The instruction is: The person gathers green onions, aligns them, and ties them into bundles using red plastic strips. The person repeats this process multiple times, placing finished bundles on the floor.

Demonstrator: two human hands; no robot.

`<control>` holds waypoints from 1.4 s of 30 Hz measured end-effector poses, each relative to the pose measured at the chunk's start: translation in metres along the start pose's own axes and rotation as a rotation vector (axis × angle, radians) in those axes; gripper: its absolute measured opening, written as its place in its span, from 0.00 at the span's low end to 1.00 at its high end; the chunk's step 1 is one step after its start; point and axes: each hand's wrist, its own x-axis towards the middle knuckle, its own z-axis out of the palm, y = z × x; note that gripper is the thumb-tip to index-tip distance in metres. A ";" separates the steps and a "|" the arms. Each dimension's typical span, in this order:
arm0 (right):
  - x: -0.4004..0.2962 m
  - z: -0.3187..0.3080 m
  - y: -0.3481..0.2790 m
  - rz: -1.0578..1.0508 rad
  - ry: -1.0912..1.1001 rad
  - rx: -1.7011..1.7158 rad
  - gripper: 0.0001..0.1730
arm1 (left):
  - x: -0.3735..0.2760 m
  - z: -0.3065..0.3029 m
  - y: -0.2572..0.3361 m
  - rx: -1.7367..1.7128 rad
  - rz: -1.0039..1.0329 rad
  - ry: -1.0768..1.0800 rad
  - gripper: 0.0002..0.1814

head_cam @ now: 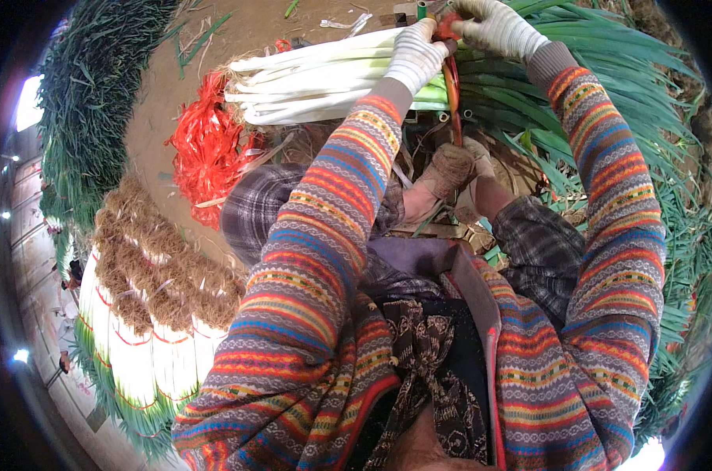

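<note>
A bundle of leeks (320,82) lies crosswise before me, white stalks to the left and green leaves (591,70) to the right. Over its far side, my left hand (417,54) and my right hand (497,29), both in whitish gloves, meet with their fingers on red plastic twine (448,26). My left wrist rests above the stalks. A dark red strap (453,100) crosses the bundle beside my left fingers and runs down to my feet (450,168). The exact finger grip is partly hidden.
A heap of red plastic twine (205,153) lies by the root ends. Tied leek bundles (155,341) with brown roots are stacked at lower left. Behind them rises a pile of green leaves (96,100). Green tubes (422,10) of a stand show at the bundle's edges.
</note>
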 end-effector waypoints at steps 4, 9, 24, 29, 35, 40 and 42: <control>0.005 0.018 0.026 -0.165 -0.111 -0.623 0.27 | -0.014 -0.014 0.000 -0.296 0.005 -0.033 0.12; 0.004 0.022 0.012 -0.113 -0.144 -0.873 0.16 | -0.020 -0.026 0.007 -0.751 -0.195 -0.107 0.10; 0.004 0.040 -0.008 0.121 -0.187 -0.979 0.19 | -0.013 -0.006 0.014 0.496 0.133 0.188 0.17; 0.009 0.033 0.002 0.076 -0.099 -0.865 0.19 | -0.017 0.003 0.017 0.442 0.078 0.342 0.13; 0.025 0.030 0.030 0.048 -0.202 -0.853 0.19 | -0.020 0.003 0.012 0.405 0.048 0.302 0.12; 0.021 0.033 0.008 0.101 -0.136 -0.902 0.21 | -0.015 -0.007 0.015 0.432 0.086 0.195 0.14; 0.018 0.038 0.006 0.070 -0.094 -0.945 0.22 | -0.017 -0.014 0.023 0.497 0.120 0.119 0.12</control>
